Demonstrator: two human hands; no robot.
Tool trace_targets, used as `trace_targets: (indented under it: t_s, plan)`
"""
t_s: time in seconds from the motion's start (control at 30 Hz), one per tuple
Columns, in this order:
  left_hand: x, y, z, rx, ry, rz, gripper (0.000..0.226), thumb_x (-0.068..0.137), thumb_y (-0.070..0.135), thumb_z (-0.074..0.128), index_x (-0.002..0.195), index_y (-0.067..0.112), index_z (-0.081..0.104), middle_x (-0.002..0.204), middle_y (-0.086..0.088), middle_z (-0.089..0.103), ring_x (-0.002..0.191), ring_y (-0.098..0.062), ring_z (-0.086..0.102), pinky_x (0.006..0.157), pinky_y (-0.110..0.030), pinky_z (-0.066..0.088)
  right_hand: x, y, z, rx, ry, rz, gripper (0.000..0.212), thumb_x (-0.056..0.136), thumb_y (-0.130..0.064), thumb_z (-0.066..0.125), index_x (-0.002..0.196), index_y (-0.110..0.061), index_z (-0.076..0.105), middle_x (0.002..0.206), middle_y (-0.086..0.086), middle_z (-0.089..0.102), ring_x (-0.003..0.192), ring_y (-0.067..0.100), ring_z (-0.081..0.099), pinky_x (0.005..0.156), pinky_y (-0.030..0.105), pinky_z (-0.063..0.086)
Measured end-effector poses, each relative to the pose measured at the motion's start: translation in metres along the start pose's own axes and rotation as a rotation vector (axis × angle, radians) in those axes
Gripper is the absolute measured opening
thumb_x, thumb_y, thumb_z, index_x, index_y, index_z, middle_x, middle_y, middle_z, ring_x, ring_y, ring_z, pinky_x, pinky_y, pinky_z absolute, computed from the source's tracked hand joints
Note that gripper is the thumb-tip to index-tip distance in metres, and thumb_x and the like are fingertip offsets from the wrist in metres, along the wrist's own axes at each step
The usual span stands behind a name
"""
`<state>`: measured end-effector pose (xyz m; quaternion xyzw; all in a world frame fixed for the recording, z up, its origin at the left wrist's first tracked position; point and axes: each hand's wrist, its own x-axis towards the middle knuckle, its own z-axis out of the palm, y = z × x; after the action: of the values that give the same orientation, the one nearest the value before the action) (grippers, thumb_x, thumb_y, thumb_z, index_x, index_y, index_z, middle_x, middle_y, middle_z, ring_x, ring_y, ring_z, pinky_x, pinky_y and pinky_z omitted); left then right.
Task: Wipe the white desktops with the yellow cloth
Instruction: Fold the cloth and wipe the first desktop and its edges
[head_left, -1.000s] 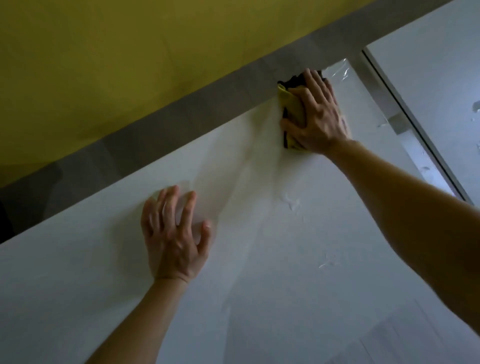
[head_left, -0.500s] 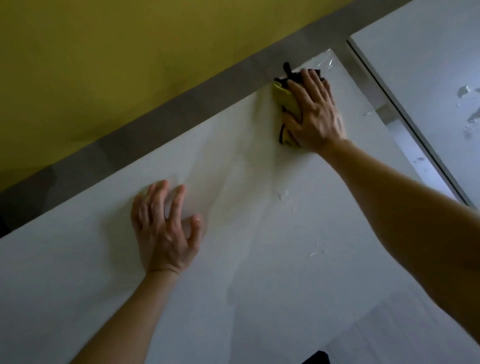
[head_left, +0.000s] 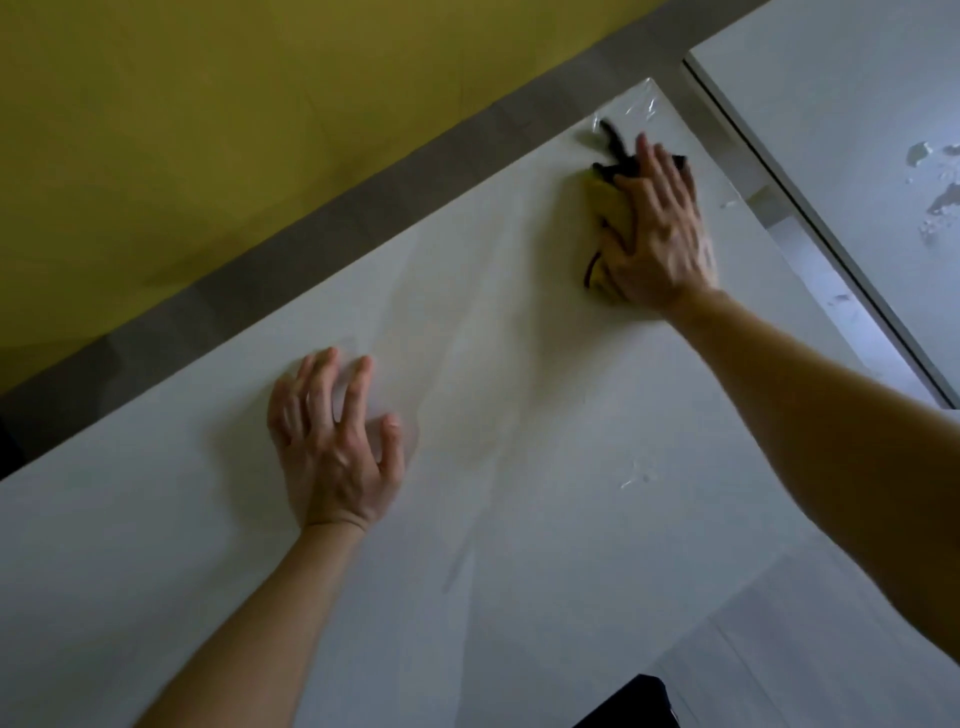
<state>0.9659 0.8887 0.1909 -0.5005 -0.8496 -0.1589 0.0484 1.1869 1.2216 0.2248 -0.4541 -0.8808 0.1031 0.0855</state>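
The right hand (head_left: 657, 234) presses straight fingers on the bunched yellow cloth (head_left: 605, 205) at the upper right of the flat white desk (head_left: 545, 545), the left hand (head_left: 335, 441) rests with fingers apart, and the next wipe probably sweeps down.

An office-like room, I'd say: one plain white desktop (head_left: 571, 519) beside a second desktop (head_left: 831, 104), facing a mustard-yellow wall (head_left: 260, 130).

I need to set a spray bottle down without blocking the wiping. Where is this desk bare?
Bare: the white desktop between the left hand and the right hand, and everything left of the left hand. Crowded: the far right corner, where the right hand presses the yellow cloth. The neighbouring desktop carries wet patches.
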Motion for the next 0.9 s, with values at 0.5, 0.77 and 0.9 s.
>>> trace_targets:
  t_s: [0.5,0.77,0.9]
  plan:
    - [-0.004,-0.002,0.004,-0.027,0.016,0.025,0.058,0.1,0.042,0.056,0.152,0.015,0.06,0.16,-0.018,0.049,0.151,-0.043,0.042,0.125,-0.061,0.028,-0.088,0.008,-0.003,-0.021,0.001,0.059,0.068,0.103,-0.042,0.062,0.167,-0.031,0.042,0.177,0.006,0.031,0.166,0.029,0.022,0.136,0.053,0.013]
    - [-0.004,-0.008,0.003,-0.027,0.059,0.076,0.056,0.101,0.038,0.054,0.152,0.017,0.059,0.159,-0.018,0.05,0.15,-0.043,0.043,0.124,-0.06,0.03,-0.19,-0.18,0.045,0.176,-0.139,-0.344,0.07,0.097,-0.041,0.067,0.162,-0.023,0.051,0.176,0.009,0.033,0.166,0.031,0.021,0.133,0.056,0.018]
    - [-0.005,-0.008,0.007,-0.028,0.083,0.054,0.056,0.101,0.039,0.056,0.152,0.017,0.06,0.159,-0.017,0.051,0.15,-0.042,0.044,0.124,-0.059,0.03,-0.169,-0.086,0.026,0.092,-0.1,-0.315,0.076,0.091,-0.037,0.075,0.163,-0.025,0.05,0.175,0.008,0.035,0.165,0.031,0.026,0.133,0.055,0.021]
